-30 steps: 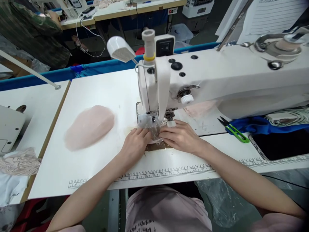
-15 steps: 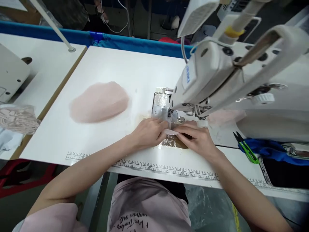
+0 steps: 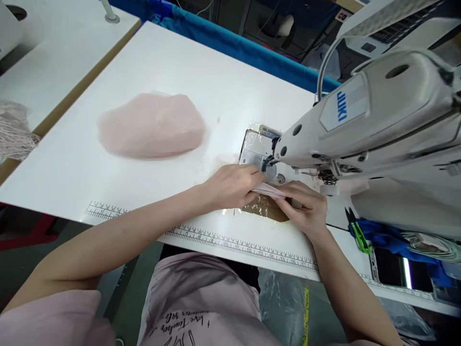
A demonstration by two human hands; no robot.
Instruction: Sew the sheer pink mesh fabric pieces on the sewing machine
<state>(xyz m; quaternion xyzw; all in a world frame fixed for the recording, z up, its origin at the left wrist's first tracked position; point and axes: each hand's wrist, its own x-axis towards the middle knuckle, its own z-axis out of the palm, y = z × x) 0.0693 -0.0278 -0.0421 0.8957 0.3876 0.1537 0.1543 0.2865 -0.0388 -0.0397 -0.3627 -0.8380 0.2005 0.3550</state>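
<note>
A narrow piece of sheer pale pink fabric (image 3: pixel 269 190) stretches between my two hands, just in front of the needle area of a white sewing machine (image 3: pixel 345 110). My left hand (image 3: pixel 234 185) has its fingers curled down on the left end of the fabric, close to the presser foot (image 3: pixel 267 164). On the other side, my right hand (image 3: pixel 306 204) pinches the right end between thumb and fingers. Beneath the fabric lies a brown, tape-covered patch (image 3: pixel 266 209) of the table. Part of the fabric is hidden under my left hand.
Left on the white table (image 3: pixel 151 187) lies a stack of pale pink sheer fabric (image 3: pixel 153 126). Green thread snips (image 3: pixel 358 233), blue cloth (image 3: pixel 389 235) and a phone (image 3: pixel 396 271) sit at the right. A printed ruler (image 3: pixel 230 244) runs along the front edge.
My view has shifted and tilted, with the machine now larger at the right. Both hands keep hold of the fabric, and more of the strip shows between them.
</note>
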